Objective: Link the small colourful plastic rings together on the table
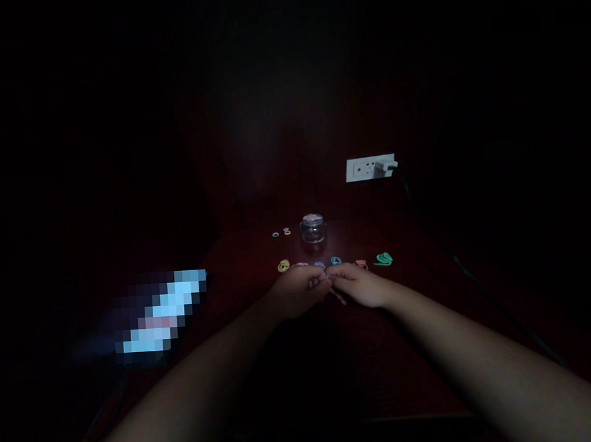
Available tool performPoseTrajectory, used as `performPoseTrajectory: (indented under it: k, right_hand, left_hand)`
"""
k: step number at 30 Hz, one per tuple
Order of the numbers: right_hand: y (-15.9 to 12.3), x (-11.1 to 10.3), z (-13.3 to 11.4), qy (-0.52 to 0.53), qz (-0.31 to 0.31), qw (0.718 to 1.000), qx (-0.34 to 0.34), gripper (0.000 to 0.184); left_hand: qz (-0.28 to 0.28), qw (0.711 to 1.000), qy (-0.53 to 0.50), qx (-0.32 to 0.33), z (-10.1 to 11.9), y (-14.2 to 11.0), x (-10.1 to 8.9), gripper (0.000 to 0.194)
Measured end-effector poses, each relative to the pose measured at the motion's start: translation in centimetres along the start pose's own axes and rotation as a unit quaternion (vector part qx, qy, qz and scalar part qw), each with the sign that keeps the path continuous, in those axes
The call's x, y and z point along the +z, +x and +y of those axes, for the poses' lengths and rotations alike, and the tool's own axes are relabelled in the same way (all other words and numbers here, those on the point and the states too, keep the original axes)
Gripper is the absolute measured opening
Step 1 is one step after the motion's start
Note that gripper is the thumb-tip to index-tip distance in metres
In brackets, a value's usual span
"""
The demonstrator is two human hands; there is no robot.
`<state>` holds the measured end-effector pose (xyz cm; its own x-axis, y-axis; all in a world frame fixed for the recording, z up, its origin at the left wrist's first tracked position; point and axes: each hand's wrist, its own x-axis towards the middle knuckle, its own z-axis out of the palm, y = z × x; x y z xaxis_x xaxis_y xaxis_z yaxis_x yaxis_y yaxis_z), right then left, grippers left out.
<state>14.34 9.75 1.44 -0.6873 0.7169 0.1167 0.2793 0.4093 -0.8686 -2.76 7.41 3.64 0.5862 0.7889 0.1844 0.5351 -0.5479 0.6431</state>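
My left hand [302, 289] and my right hand [355, 284] meet over the table with their fingertips pinched together. Between them shows a bit of a small purple hair tie [328, 275], mostly covered by the fingers. Just beyond my hands, hair ties lie in a row of small coloured bunches: yellow [283, 266], pink [302, 264], purple [319, 264], blue [336, 261], coral [361, 264] and green [383, 259]. My knuckles partly hide the pink and purple bunches. Farther back stands a clear lidded jar [313, 230].
Left of the jar lie a loose green ring [276, 235] and a yellow ring [287, 233]. A lit, pixelated screen [164, 316] is at the left. A wall socket [367, 168] holds a white plug [386, 167], and a dark cable [469, 274] runs down the right. The surroundings are very dark.
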Motion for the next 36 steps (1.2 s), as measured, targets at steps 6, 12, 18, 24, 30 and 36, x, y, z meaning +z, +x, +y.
performPoseTrajectory:
  k: [6, 12, 18, 24, 30, 36]
  right_hand:
    - [0.01, -0.03, 0.16, 0.0, -0.002, 1.0, 0.002, 0.019]
    - [-0.04, 0.04, 0.08, 0.001, 0.001, 1.0, 0.001, 0.02]
    - [-0.06, 0.02, -0.28, -0.004, -0.003, 1.0, 0.002, 0.021]
    - [-0.07, 0.0, -0.32, -0.007, -0.006, 1.0, 0.0, 0.02]
    - [-0.16, 0.0, -0.46, -0.017, -0.004, 1.0, -0.001, 0.02]
    - [-0.24, 0.03, -0.75, -0.017, -0.006, 1.0, -0.002, 0.022]
  left_hand:
    - [0.001, 1.0, -0.001, 0.004, 0.04, 0.01, -0.02, 0.028]
    - [0.005, 1.0, 0.007, 0.01, 0.03, -0.01, -0.01, 0.029]
    - [0.002, 1.0, 0.007, 0.013, -0.07, 0.01, 0.03, 0.028]
    - [0.001, 1.0, -0.003, 0.007, -0.07, -0.02, 0.12, 0.028]
    - [-0.001, 1.0, -0.004, -0.001, 0.12, -0.03, 0.1, 0.027]
    - [0.006, 1.0, 0.003, 0.003, 0.16, -0.05, 0.05, 0.027]
